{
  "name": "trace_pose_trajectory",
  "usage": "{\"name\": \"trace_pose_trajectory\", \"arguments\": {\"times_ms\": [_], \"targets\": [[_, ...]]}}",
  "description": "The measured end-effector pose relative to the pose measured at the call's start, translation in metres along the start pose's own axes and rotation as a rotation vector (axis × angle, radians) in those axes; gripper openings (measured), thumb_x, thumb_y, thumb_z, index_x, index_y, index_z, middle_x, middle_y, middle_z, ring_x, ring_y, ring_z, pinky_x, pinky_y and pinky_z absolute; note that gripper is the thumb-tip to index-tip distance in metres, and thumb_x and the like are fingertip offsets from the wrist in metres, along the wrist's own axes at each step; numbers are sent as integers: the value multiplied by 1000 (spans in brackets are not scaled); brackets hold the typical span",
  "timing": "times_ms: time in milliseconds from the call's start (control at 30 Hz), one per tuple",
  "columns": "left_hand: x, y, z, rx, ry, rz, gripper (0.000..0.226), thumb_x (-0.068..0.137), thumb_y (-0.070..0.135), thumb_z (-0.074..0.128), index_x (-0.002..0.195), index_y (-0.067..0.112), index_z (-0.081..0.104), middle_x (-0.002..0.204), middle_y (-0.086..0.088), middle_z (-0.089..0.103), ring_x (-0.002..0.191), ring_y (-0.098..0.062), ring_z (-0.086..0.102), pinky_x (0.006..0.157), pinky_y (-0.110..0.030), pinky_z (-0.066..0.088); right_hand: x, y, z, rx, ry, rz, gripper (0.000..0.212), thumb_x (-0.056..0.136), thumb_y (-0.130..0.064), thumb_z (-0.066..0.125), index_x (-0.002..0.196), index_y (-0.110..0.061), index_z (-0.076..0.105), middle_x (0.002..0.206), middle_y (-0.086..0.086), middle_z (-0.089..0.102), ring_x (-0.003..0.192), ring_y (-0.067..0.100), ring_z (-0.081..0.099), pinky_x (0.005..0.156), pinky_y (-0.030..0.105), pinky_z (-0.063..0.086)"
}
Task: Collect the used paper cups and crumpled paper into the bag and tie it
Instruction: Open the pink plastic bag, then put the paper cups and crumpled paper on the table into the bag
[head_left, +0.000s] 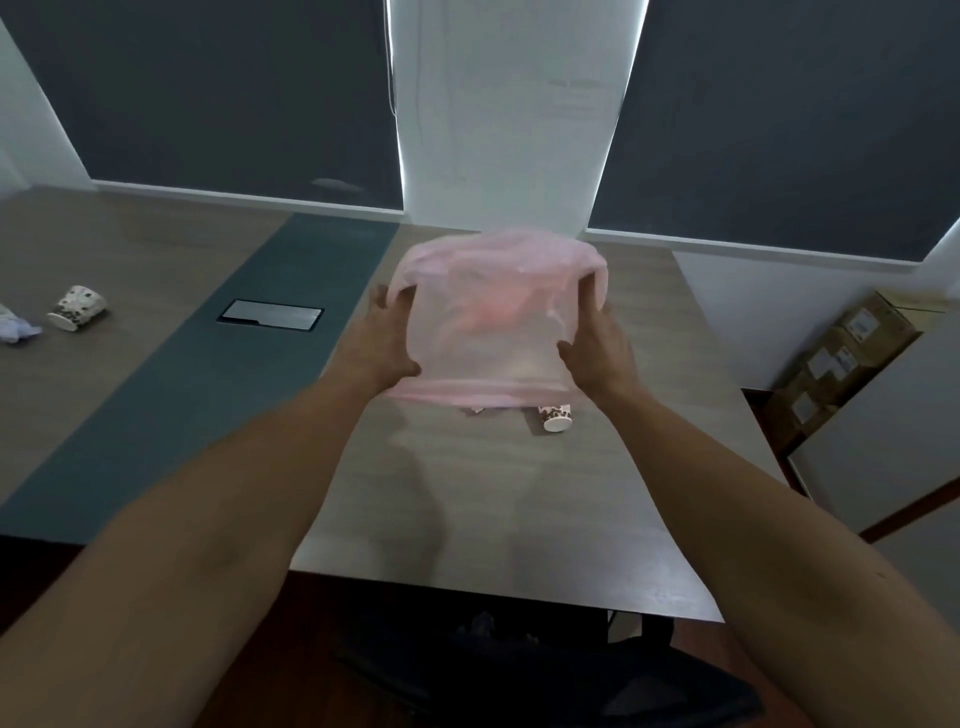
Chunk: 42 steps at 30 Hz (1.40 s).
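Pink bag (493, 317), thin and see-through, hangs blurred above the middle of the bench (519, 509), stretched wide between two outstretched bare arms. The left hand (382, 343) grips the bag's left edge, with plastic draped over its fingers and its thumb against the near lower edge. The right hand (597, 348) grips the right edge, fingers curled into the film and the back of the hand facing the camera. Both forearms reach forward from the near corners, converging on the bag. Just under the bag's near edge a patterned paper cup (555, 417) lies on its side on the bench. Far to the left another paper cup (78, 307) lies tipped over, with a crumpled paper (15, 326) just beside it at the edge of view.
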<state>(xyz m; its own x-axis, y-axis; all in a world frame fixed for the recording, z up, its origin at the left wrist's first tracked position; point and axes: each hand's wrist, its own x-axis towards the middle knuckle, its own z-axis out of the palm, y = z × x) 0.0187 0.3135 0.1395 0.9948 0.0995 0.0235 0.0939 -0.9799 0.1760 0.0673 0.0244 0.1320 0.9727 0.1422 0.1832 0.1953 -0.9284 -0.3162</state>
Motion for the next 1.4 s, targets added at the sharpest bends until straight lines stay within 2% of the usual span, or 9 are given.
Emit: {"name": "trace_pose_trajectory", "arguments": {"times_ms": [133, 333, 500, 633, 767, 933, 1100, 1267, 1400], "targets": [[-7, -13, 18, 179, -606, -135, 139, 76, 24, 84, 150, 41, -32, 161, -23, 26, 117, -39, 60, 90, -47, 57, -11, 7, 28, -267, -650, 41, 128, 82, -35, 76, 154, -30, -29, 151, 20, 47, 128, 40, 55, 101, 43, 45], [-11, -34, 13, 64, -436, -113, 154, 42, 58, 90, 152, 44, -16, 154, -15, 31, 133, -41, 45, 105, -57, 46, 1, -10, 30, 27, -585, 16, 152, 59, -44, 92, 151, -43, -29, 149, 12, 51, 128, 37, 54, 102, 52, 49], [-19, -54, 19, -74, -210, -117, 123, 66, 52, 85, 156, 37, 2, 150, -17, 38, 128, -45, 50, 105, -58, 45, -8, -19, 40, 366, -398, 33, 82, 93, -29, 68, 158, -43, 19, 146, 10, 53, 127, 34, 54, 101, 43, 48], [-26, -77, 30, -103, -285, -258, 146, 64, 22, 93, 154, 40, -20, 140, -22, 53, 121, -44, 57, 98, -53, 52, -18, -31, 57, 457, -428, 74, 120, 72, -3, 74, 151, -58, 3, 131, 5, 51, 107, 33, 59, 81, 53, 61], [-25, -95, 46, -65, -359, -314, 157, 57, 24, 95, 147, 44, -32, 139, -22, 54, 120, -43, 59, 97, -55, 53, -15, -37, 79, 471, -463, 74, 127, 66, 6, 77, 156, -48, 5, 132, -5, 41, 111, 30, 57, 73, 46, 61], [-25, -108, 47, -46, -367, -357, 121, 78, 13, 74, 158, 32, -16, 137, -25, 53, 123, -44, 55, 101, -53, 50, -6, -35, 95, 269, -515, 35, 121, 85, -24, 77, 156, -44, -19, 124, 5, 44, 101, 28, 53, 82, 32, 41], [-16, -99, 57, -189, -258, -424, 128, 68, 30, 89, 156, 26, -4, 142, -18, 52, 125, -44, 54, 103, -54, 47, 12, -44, 126, 347, -547, 21, 147, 71, -18, 86, 146, -45, -38, 138, 18, 48, 101, 31, 63, 83, 43, 56], [-5, -98, 66, -260, 33, -486, 92, 83, 41, 69, 154, 24, 12, 146, -19, 45, 128, -49, 49, 107, -61, 39, 31, -43, 149, 736, -486, 3, 107, 83, -5, 72, 159, -41, 7, 145, 3, 44, 118, 20, 49, 100, 44, 52], [-3, -92, 79, -231, 56, -485, 84, 89, 41, 64, 155, 25, 14, 140, -20, 39, 122, -52, 47, 103, -60, 39, 52, -12, 167, 732, -293, 158, 51, 82, -22, 59, 129, -35, 42, 109, 0, 60, 97, 27, 62, 88, 49, 55]]}}
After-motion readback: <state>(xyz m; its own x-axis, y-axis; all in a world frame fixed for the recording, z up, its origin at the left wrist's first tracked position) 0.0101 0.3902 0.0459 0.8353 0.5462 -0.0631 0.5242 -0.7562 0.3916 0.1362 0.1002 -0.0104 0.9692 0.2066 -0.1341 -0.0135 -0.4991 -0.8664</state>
